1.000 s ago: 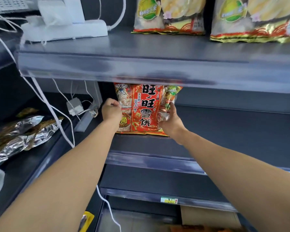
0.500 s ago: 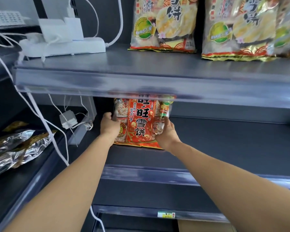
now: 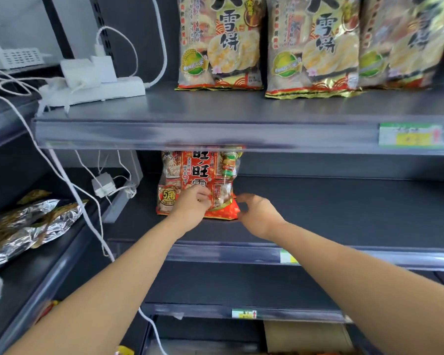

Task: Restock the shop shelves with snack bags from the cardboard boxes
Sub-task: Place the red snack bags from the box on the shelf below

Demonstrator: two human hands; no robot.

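A red snack bag (image 3: pixel 199 172) stands upright at the back left of the dark middle shelf (image 3: pixel 331 211), its top hidden behind the edge of the shelf above. My left hand (image 3: pixel 191 207) is in front of the bag's lower half, with bent fingertips touching its face. Just right of the bag's bottom corner is my right hand (image 3: pixel 258 213), its fingers loosely curled and holding nothing. A cardboard box (image 3: pixel 305 335) shows on the bottom level.
Gold snack bags (image 3: pixel 313 47) line the upper shelf (image 3: pixel 215 111), beside a white power strip (image 3: pixel 95 89). White cables (image 3: pixel 69 180) hang down the left side. Foil bags (image 3: pixel 28 226) lie on the neighbouring left shelf.
Both hands have come off the bag's sides. The left hand slid to the bag's front and the right hand drew back to the right. The camera tilted up.
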